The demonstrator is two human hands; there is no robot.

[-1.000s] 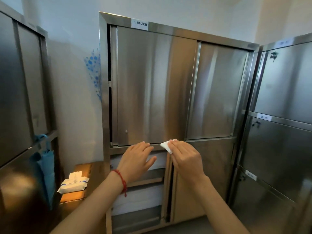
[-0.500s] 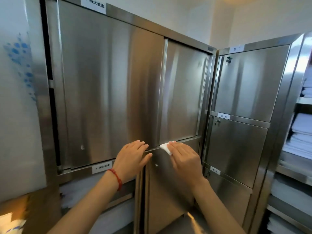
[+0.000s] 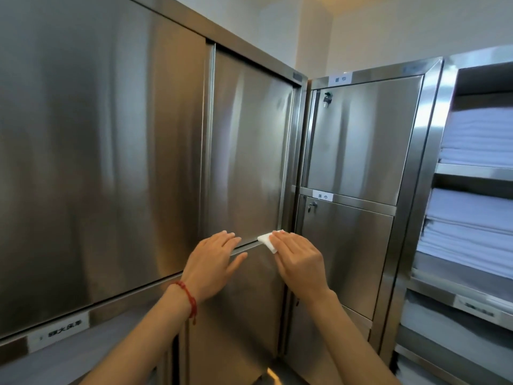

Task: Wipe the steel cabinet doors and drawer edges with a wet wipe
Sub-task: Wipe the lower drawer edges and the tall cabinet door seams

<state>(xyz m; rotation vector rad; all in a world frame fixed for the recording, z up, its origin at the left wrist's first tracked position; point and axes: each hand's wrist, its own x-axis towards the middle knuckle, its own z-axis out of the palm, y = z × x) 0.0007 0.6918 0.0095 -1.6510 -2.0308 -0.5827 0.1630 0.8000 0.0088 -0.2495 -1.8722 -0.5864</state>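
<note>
Right hand (image 3: 298, 262) presses a folded wet wipe (image 3: 267, 241) flat-fingered on the cabinet ledge (image 3: 245, 247), center frame. Left hand (image 3: 213, 262) rests open beside it, holding nothing.

Most of the wet wipe (image 3: 267, 241) lies hidden under the fingers of the right hand (image 3: 298, 259); only a folded white corner shows, so whether the fingers pinch it or merely press it flat cannot be told. Left sliding door (image 3: 97, 151) cut off by the left and top edges. Both forearms leave the picture at the bottom edge. White label (image 3: 59, 332) on the rail below the left door: characters blurred, unreadable. Label (image 3: 476, 310) on the shelf at far right smeared beyond reading. Stacked white linens (image 3: 472, 226) cut off by the right edge; single folds not distinguishable.
</note>
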